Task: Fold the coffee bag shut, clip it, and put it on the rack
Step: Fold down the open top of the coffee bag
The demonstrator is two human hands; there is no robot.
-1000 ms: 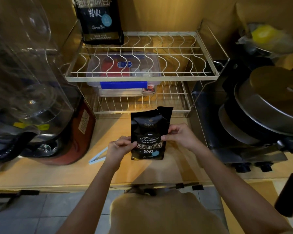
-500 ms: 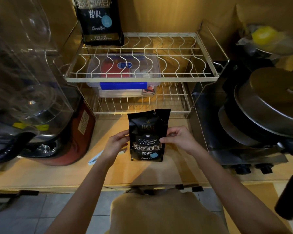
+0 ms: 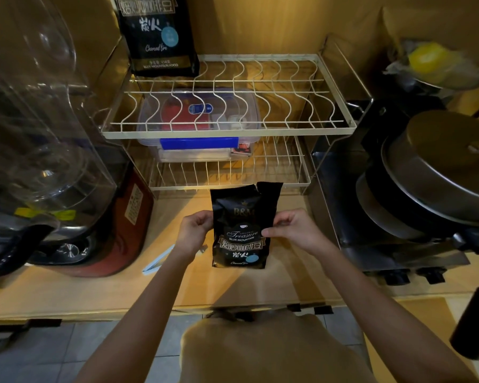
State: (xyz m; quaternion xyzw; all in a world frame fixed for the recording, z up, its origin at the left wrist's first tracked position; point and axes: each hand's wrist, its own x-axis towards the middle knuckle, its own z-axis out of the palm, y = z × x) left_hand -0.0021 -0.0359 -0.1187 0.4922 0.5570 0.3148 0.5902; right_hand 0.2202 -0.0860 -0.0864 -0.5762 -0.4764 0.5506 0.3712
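A black coffee bag (image 3: 242, 230) stands upright on the wooden counter (image 3: 67, 288), its torn top open and unfolded. My left hand (image 3: 194, 230) grips its left edge near the middle. My right hand (image 3: 293, 230) pinches its right edge at the same height. A pale blue clip (image 3: 158, 259) lies flat on the counter just left of my left wrist, partly hidden by it. The white two-tier wire rack (image 3: 227, 131) stands right behind the bag.
A second black coffee bag (image 3: 158, 34) stands on the rack's top tier at the back left. A clear lidded box (image 3: 199, 125) sits on the lower tier. A red-based blender (image 3: 53, 167) stands at left. Stacked pans (image 3: 426, 183) rest on a stove at right.
The bag has been stood straighter and turned to face me. My left hand moved from the bag's lower left up to its left edge; my right hand stays on the right edge.
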